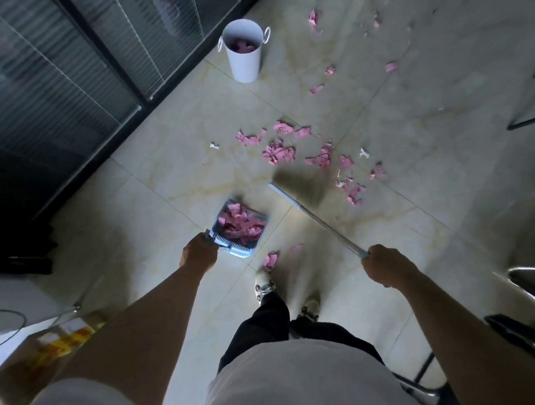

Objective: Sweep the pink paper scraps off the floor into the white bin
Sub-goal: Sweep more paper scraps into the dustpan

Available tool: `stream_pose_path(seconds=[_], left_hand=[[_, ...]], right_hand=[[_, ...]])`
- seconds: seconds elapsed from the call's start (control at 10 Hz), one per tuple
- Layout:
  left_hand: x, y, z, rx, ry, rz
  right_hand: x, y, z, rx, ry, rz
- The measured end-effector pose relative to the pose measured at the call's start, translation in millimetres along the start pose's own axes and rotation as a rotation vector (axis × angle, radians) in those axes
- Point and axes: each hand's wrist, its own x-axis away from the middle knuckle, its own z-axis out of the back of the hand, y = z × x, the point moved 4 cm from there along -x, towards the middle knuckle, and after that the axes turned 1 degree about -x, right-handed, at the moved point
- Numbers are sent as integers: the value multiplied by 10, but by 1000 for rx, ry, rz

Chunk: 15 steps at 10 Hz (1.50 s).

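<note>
My left hand (200, 250) grips the handle of a blue dustpan (239, 229), which is heaped with pink scraps. My right hand (386, 265) holds the metal handle of a broom (324, 227); its blurred bristle head (302, 184) hangs beside a cluster of pink paper scraps (282, 153) on the tile floor. More scraps (317, 89) lie scattered farther off to the right, and a few scraps (271, 260) lie close to my shoes. The white bin (245, 62) stands ahead near the glass wall, with pink paper inside.
A dark-framed glass wall (95, 72) runs along the left. Metal chair legs (530, 120) and a chair seat (534, 276) stand at the right edge. A cardboard box (62, 343) sits at lower left. Small white scraps (214, 146) lie among the pink ones.
</note>
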Motion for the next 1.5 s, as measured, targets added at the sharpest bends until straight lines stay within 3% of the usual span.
stream_pose_path(seconds=[0.3, 0.7, 1.1, 1.3, 1.5], left_hand=[[377, -481, -185, 5, 32, 19], [957, -1083, -485, -236, -15, -99], [991, -1217, -697, -338, -180, -267], [1110, -1081, -743, -310, -175, -286], [1065, -1079, -734, -316, -187, -307]], right_hand=[[270, 446, -514, 49, -82, -80], [921, 871, -1387, -33, -95, -122], [1422, 471, -2179, -257, -266, -97], [1683, 55, -2332, -214, -326, -38], [1763, -26, -2193, -145, -273, 12]])
